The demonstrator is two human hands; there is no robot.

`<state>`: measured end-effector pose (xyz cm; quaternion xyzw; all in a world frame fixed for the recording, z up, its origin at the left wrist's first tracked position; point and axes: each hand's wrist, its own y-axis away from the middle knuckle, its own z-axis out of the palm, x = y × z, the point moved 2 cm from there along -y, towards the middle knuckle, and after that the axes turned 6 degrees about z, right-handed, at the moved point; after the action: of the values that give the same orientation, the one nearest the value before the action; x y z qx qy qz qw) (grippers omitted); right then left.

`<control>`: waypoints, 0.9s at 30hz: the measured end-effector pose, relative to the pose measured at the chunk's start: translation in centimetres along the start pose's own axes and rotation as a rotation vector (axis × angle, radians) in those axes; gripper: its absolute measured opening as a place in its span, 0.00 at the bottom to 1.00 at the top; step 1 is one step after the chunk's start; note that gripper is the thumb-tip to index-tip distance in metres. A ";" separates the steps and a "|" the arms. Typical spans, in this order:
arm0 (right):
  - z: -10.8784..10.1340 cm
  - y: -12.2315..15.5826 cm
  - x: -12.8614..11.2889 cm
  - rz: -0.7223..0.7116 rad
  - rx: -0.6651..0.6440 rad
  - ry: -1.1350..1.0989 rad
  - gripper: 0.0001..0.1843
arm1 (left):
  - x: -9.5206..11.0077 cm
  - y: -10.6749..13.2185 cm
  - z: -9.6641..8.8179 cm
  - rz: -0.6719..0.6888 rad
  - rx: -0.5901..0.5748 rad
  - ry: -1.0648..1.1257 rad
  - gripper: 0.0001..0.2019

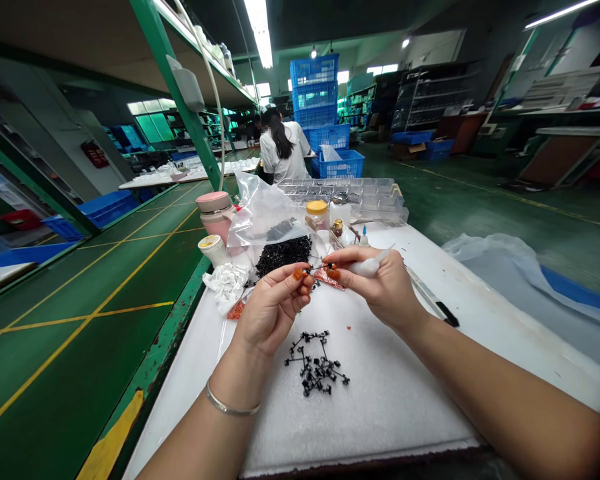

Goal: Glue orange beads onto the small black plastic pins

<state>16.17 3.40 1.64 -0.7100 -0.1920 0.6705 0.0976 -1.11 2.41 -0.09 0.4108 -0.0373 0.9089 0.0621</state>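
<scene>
Black rod (321,267), ends pinched by left hand (271,308), right hand (387,287), white tabletop (480,313) stretching right to edge

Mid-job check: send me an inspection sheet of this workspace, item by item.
Surface: white foam-like sheet, with a small red fragment.
Work pieces: small black plastic parts loosely clustered; larger black heap beyond.
Clutter: pink lidded cup, crumpled white tissue, yellow-lidded jar.
Grips: left hand and right hand hold a thin black part between them; the right also holds a translucent white squeeze bottle.
Cables: pale cable hanging beside the green post.
Surroundings: person in white top, stacked blue plastic crates.
</scene>
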 end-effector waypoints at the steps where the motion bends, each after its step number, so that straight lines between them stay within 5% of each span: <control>1: 0.0 0.0 0.0 -0.003 0.001 0.003 0.10 | 0.0 0.0 0.0 0.000 -0.001 0.000 0.07; 27: 0.1 0.0 0.0 0.009 -0.009 -0.016 0.09 | -0.1 -0.2 -0.1 0.012 -0.034 0.024 0.06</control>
<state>16.09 3.39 1.63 -0.7058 -0.1924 0.6758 0.0896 -1.08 2.61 -0.19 0.3986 -0.0545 0.9133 0.0639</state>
